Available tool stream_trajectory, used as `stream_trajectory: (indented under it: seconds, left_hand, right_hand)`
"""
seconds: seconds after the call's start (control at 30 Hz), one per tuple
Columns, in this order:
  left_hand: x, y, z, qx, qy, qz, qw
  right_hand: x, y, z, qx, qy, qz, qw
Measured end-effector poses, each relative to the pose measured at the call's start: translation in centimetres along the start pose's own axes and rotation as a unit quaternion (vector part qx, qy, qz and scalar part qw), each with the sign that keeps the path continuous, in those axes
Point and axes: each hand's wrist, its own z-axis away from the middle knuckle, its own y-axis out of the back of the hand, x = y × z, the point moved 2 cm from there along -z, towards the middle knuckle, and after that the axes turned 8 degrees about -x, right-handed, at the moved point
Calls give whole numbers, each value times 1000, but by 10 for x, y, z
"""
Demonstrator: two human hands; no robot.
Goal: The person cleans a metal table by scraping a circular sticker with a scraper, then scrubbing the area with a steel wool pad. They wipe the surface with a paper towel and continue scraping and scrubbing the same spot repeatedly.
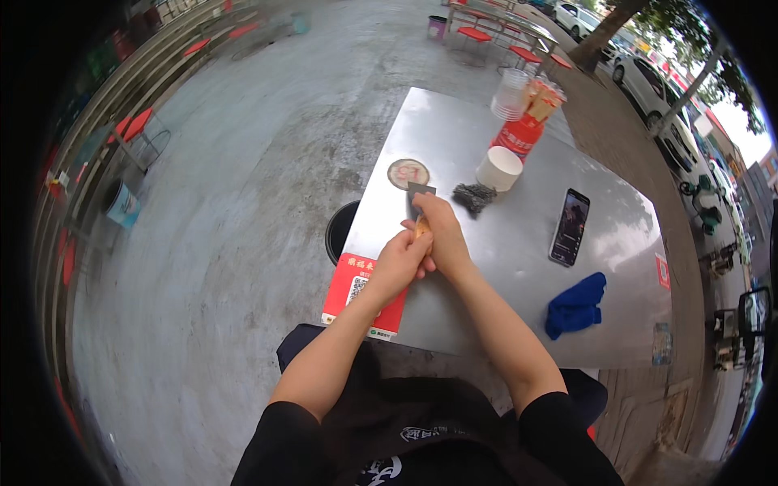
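Note:
Both my hands are on a scraper with a wooden handle and a flat grey metal blade. My left hand grips the rear of the handle. Farther forward, my right hand wraps the handle, its fingers reaching over the blade. The blade points away from me, its front edge at the lower right rim of a round sticker with red marks on the metal table. Whether blade and sticker touch is hard to tell. Dark steel wool lies right of the blade.
Behind the steel wool stand a white paper roll, a red container of wrapped chopsticks and stacked clear cups. A phone and a blue cloth lie to the right. A red printed card is at the left corner, near a black bin.

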Motion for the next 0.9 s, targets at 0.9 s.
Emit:
stream_trajectory:
  seconds: [0.9]
  left_hand:
    - [16, 24, -27, 142, -140, -184, 962]
  right_hand:
    - [-2, -15, -70, 9, 28, 107, 994]
